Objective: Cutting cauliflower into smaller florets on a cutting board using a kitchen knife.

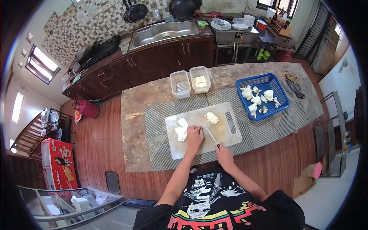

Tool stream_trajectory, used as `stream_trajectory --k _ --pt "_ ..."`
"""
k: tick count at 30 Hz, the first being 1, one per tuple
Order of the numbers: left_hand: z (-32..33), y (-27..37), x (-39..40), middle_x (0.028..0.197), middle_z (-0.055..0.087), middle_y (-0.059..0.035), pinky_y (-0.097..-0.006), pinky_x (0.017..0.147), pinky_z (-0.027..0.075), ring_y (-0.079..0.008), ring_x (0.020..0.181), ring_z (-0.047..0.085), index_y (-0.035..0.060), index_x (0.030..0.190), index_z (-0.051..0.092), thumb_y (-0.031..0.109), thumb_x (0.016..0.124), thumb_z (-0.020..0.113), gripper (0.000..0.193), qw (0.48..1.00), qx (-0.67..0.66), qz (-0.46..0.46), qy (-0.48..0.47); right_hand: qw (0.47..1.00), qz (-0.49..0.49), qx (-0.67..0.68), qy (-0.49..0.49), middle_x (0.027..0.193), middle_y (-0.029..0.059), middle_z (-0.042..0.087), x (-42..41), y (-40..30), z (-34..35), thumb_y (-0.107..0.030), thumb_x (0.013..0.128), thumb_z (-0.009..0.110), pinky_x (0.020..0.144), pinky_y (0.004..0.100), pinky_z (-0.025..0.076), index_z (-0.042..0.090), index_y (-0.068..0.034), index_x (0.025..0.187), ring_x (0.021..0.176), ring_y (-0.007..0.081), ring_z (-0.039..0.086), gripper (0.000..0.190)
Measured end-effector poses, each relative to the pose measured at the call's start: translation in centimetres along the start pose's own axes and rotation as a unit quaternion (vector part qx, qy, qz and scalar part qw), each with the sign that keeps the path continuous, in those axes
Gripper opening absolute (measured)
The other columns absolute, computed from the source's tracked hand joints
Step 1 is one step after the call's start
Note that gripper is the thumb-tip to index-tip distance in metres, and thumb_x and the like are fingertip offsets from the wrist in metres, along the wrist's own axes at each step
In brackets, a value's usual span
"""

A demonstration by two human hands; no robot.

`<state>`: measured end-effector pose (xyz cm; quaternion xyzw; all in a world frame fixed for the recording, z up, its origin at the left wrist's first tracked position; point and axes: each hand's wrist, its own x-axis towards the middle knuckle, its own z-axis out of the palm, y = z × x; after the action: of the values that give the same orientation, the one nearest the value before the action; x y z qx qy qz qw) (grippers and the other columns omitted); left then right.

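Observation:
My right hand (224,156) grips the dark handle of a kitchen knife (211,134), its blade slanting up and left over a white plastic cutting board (178,151). My left hand (195,136) rests on the board with its fingers bunched; whether a piece is pinched under them is hidden. Just left of it lie white food chunks (181,132), perhaps mushroom. Beyond the knife tip sits a small heap of finely chopped white food (212,118), near the board's handle slot.
Behind the board stand an empty clear plastic tub (180,93) and another tub (200,90) with chopped white food. A blue plastic basket (262,115) to the right holds several white chunks. A dark cloth item (295,85) lies at the table's (138,143) far right.

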<state>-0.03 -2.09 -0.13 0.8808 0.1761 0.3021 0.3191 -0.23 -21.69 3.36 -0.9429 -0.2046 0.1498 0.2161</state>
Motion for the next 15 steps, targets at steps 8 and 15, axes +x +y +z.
stream_trajectory --k 8,15 --pt "0.1 0.2 0.2 0.076 0.067 -0.0161 -0.0445 0.076 0.048 -0.0353 0.078 0.061 0.0022 0.080 0.076 0.007 0.080 0.071 0.006 1.000 -0.002 -0.018 0.012 0.996 -0.030 0.070 0.041 0.072 0.0315 0.064 1.0 -0.6 1.0 -0.032 0.100 0.058 0.060 0.0610 0.050 0.056 -0.002 0.098 0.071 0.0530 0.064 0.031" --pt "0.3 0.0 -0.1 0.079 0.068 -0.0160 -0.0448 0.078 0.048 -0.0354 0.080 0.061 0.0020 0.080 0.076 0.007 0.080 0.072 0.006 0.999 -0.005 -0.034 0.025 0.999 0.011 0.033 -0.011 0.076 0.0294 0.066 -0.5 0.0 0.2 -0.033 0.101 0.056 0.064 0.0581 0.054 0.058 -0.002 0.096 0.074 0.0494 0.067 0.032"
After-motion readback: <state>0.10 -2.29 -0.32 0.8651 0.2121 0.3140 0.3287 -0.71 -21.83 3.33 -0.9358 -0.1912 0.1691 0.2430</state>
